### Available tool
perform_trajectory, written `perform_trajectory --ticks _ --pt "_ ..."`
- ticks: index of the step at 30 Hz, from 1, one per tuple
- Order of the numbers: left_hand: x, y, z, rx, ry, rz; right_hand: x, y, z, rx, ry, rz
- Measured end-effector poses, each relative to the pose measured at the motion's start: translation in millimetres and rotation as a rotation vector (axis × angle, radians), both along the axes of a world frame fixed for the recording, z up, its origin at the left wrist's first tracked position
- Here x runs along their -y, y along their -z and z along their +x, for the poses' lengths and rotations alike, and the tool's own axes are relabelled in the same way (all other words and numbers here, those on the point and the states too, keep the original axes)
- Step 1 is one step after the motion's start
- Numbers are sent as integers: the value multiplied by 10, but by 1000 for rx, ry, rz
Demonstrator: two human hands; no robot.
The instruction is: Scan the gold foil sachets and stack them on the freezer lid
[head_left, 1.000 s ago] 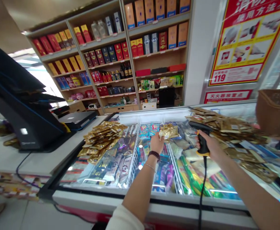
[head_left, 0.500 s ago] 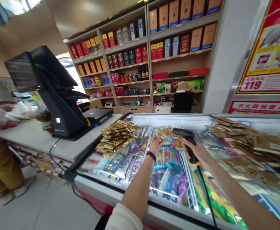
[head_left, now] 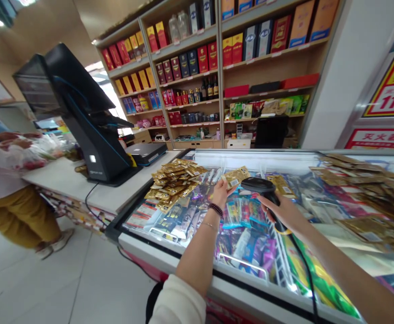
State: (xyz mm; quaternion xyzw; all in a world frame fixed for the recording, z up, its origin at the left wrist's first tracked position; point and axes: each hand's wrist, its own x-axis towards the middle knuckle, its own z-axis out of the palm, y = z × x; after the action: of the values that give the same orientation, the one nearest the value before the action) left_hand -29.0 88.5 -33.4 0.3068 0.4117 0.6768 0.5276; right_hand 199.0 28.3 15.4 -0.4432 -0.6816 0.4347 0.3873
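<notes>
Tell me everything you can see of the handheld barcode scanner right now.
The handheld barcode scanner is a pistol-grip type, black and plastic by its look, with a broad head, a tapering handle and a yellow collar at the handle's base. The right hand wraps the handle, holding it tilted above the chest freezer. Its head faces the gold sachet in the left hand, without touching it. A black cable runs down from the base past the freezer's front edge. Whether it is emitting light cannot be told.

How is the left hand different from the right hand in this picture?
The left hand holds a gold packet, while the right hand holds a black barcode scanner. Only the left hand has bracelets at its wrist, not the right hand. Both hands are above the freezer.
</notes>
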Motion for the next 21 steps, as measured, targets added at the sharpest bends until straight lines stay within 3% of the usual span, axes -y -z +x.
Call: perform_trajectory --ticks 10,16,21 --pt "-29 68 24 -38 -79 43 -24 -8 -25 38 -31 -5" --pt "8 3 28 6 -37 23 -23 36 -25 0 15 -16" --pt "74 -44 8 72 -108 -26 28 58 -88 -106 76 -28"
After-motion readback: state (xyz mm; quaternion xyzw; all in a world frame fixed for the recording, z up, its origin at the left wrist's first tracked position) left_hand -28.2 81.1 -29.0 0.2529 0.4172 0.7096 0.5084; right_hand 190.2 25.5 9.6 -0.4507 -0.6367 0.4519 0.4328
